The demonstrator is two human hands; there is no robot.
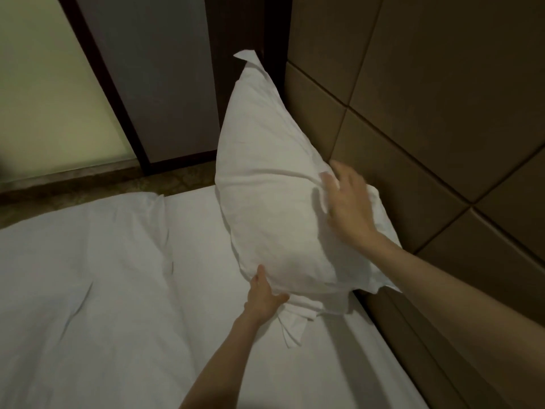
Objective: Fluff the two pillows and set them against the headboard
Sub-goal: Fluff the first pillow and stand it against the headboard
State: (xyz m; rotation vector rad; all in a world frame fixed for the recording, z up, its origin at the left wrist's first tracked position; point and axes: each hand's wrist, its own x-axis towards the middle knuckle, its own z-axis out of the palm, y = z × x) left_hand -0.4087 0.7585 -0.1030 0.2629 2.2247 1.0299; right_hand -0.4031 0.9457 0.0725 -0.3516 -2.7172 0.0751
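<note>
One white pillow stands on end on the bed, leaning toward the padded brown headboard on the right. My left hand grips the pillow's lower edge, with loose pillowcase fabric hanging beneath it. My right hand lies flat with spread fingers on the pillow's upper right side, close to the headboard. Only this one pillow is in view.
A white duvet covers the left part of the bed, and the bare white sheet runs along the headboard. Beyond the bed's far edge are a strip of patterned floor, a dark-framed frosted panel and a grey wall.
</note>
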